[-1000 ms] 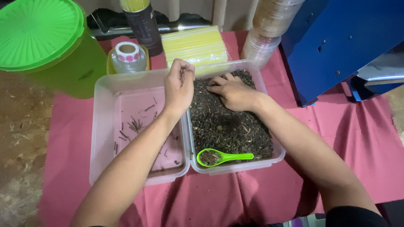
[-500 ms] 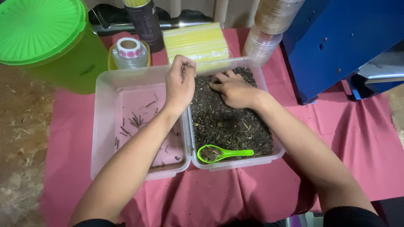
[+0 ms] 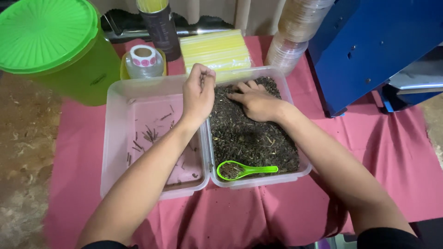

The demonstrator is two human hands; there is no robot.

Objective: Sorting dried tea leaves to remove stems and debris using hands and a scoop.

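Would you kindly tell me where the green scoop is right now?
The green scoop lies in the right-hand clear tub, on the dark leaves near its front edge.

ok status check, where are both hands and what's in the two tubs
Left hand pinched shut over the tub edge. Right hand flat on dark dried leaves. Left tub holds a few stems. Green scoop lies clear of both hands.

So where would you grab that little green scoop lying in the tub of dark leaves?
By its handle. The green scoop lies flat on the dark leaves near the front wall of the clear tub, bowl to the left and slim handle pointing right. Coming from above, pinching the handle's free right end, looks easiest.
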